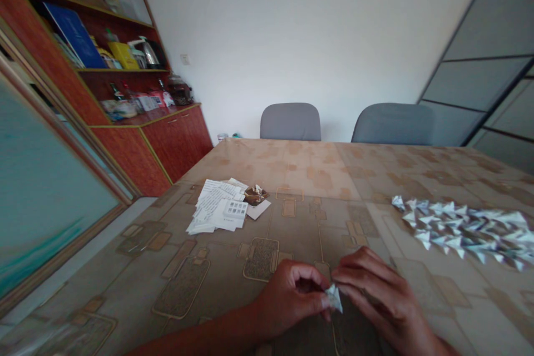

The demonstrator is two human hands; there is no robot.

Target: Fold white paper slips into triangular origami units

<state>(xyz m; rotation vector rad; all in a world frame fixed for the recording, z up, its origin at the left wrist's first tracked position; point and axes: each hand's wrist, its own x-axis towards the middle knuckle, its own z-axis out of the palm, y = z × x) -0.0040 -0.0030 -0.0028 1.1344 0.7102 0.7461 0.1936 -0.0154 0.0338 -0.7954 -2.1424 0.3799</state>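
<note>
A small folded paper piece (334, 298), pale and pointed at its lower end, is pinched between the thumb and fingers of my left hand (290, 295). From the other side, my right hand (377, 289) closes in with its fingers bent together, their tips at the paper's upper right edge. My right thumb is mostly hidden behind those fingers. Both hands are just above the table near its front edge. To the right lie rows of similar folded paper pieces (463, 228), with pointed tips sticking up.
A loose pile of printed paper sheets (219, 206) lies left of centre, beside a crumpled brown and white item (256, 194). The patterned table (287, 167) reaches back to two grey chairs (291, 121). A red wooden cabinet (179, 142) stands at the left.
</note>
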